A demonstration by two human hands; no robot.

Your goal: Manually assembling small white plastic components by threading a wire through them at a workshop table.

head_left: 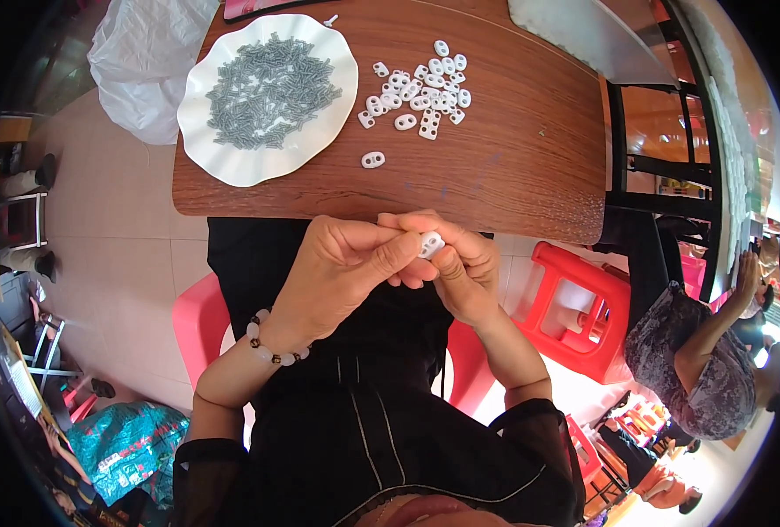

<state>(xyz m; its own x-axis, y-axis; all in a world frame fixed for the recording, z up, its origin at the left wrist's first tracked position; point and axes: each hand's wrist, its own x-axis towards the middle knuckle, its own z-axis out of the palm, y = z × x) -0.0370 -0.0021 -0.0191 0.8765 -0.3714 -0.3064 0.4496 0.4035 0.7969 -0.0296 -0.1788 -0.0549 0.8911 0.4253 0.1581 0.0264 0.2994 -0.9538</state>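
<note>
Left hand and right hand meet, both pinching a small white holed piece. Probably light, stiff, slightly slick; best gripped by its outer edges.

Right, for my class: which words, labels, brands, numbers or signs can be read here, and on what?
None can be read.
Teal bag: printed marks, too small and blurred.
Brown tabletop: faint blue marks, not legible.
Held white piece: no lettering visible.
</note>
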